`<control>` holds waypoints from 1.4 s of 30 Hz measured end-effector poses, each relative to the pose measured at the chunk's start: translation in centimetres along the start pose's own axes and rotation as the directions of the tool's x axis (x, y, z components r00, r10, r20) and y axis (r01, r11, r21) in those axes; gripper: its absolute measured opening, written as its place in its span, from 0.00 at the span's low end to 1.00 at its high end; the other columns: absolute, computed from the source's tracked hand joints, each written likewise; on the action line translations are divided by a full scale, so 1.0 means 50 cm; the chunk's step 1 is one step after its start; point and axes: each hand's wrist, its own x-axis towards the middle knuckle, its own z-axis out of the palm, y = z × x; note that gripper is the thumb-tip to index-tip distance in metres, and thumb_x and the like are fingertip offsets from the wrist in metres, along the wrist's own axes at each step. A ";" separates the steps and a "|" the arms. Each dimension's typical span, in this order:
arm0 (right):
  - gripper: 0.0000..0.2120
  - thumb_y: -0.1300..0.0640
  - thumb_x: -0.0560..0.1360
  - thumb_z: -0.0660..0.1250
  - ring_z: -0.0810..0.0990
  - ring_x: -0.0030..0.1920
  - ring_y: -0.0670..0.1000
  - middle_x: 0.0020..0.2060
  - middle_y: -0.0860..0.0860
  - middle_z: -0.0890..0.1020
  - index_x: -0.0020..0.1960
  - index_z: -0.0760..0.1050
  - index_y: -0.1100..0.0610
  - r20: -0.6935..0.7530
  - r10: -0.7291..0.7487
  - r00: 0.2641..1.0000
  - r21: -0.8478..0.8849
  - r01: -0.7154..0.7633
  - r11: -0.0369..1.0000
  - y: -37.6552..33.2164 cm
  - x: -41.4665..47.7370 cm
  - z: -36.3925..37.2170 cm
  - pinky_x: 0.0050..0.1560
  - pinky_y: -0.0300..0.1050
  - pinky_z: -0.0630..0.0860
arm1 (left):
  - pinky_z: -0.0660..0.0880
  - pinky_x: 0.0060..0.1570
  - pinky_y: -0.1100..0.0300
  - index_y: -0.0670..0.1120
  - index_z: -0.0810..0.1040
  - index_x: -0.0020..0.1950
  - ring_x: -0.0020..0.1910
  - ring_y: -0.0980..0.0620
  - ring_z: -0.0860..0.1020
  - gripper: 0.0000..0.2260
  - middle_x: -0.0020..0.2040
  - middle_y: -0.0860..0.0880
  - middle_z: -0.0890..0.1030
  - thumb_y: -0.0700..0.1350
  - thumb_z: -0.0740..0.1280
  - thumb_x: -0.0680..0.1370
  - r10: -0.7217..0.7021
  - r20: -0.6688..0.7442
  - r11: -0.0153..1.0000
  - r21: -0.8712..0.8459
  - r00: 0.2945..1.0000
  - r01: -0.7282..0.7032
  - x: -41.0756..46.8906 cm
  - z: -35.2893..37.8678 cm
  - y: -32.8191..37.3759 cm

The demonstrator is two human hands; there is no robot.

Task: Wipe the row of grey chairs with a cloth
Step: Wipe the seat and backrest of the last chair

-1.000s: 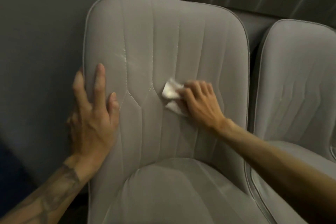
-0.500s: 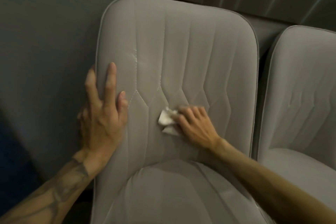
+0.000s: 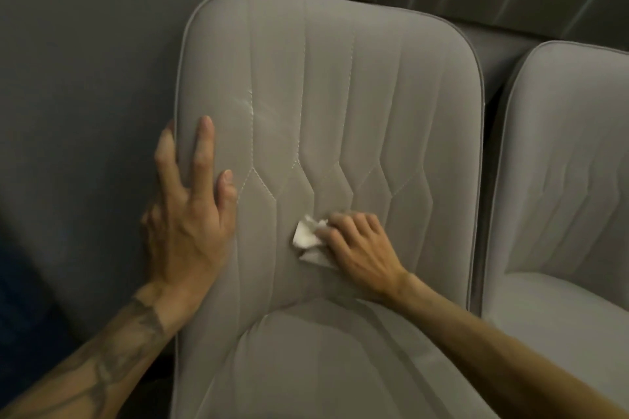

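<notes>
Down goes the right hand (image 3: 360, 248), dragging the cloth (image 3: 306, 238) off the zigzag stitching (image 3: 308, 180) on the grey chair (image 3: 340, 78) and into the plain panel below it, closer to the crease where back meets seat. A second ago the cloth sat right on those chevron points. Now it's clear beneath them, a touch lower than half a second back. The view has swung left too, nudging the neighbouring chair (image 3: 561, 163) towards the right edge.

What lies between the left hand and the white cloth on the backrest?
Head view: only bare upholstery of the stitched grey chair backrest separates the left hand from the crumpled white cloth.
</notes>
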 end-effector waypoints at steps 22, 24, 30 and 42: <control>0.11 0.50 0.82 0.60 0.77 0.50 0.59 0.57 0.54 0.71 0.62 0.70 0.53 -0.054 0.123 0.991 0.058 -0.120 0.991 -0.041 -0.027 0.027 0.50 0.51 0.69 | 0.78 0.37 0.37 0.56 0.54 0.85 0.54 0.28 0.78 0.27 0.80 0.39 0.60 0.53 0.57 0.86 -0.011 -0.019 1.000 0.009 1.000 0.011 0.001 0.001 -0.001; 0.11 0.50 0.83 0.58 0.79 0.48 0.59 0.56 0.53 0.72 0.61 0.70 0.53 -0.018 0.016 1.000 0.022 -0.016 1.000 -0.024 -0.013 0.008 0.48 0.51 0.69 | 0.78 0.37 0.37 0.55 0.54 0.85 0.55 0.28 0.78 0.27 0.80 0.38 0.60 0.53 0.56 0.86 -0.010 -0.019 1.000 0.013 1.000 0.010 0.000 0.001 -0.002; 0.10 0.49 0.81 0.63 0.72 0.47 0.59 0.50 0.59 0.75 0.53 0.72 0.56 -0.440 0.423 0.792 0.079 -0.435 0.897 0.151 0.318 -0.108 0.46 0.53 0.70 | 0.77 0.34 0.40 0.55 0.54 0.85 0.49 0.29 0.79 0.27 0.79 0.38 0.61 0.53 0.57 0.86 -0.008 -0.017 1.000 0.005 1.000 0.008 0.001 -0.002 0.000; 0.12 0.49 0.81 0.65 0.74 0.45 0.60 0.49 0.60 0.77 0.52 0.76 0.59 -0.288 0.235 0.928 0.078 -0.222 0.972 0.075 0.313 -0.088 0.45 0.54 0.71 | 0.80 0.41 0.39 0.57 0.54 0.85 0.55 0.29 0.80 0.27 0.80 0.40 0.59 0.53 0.57 0.86 -0.019 -0.008 1.000 -0.020 1.000 0.019 0.000 0.002 -0.002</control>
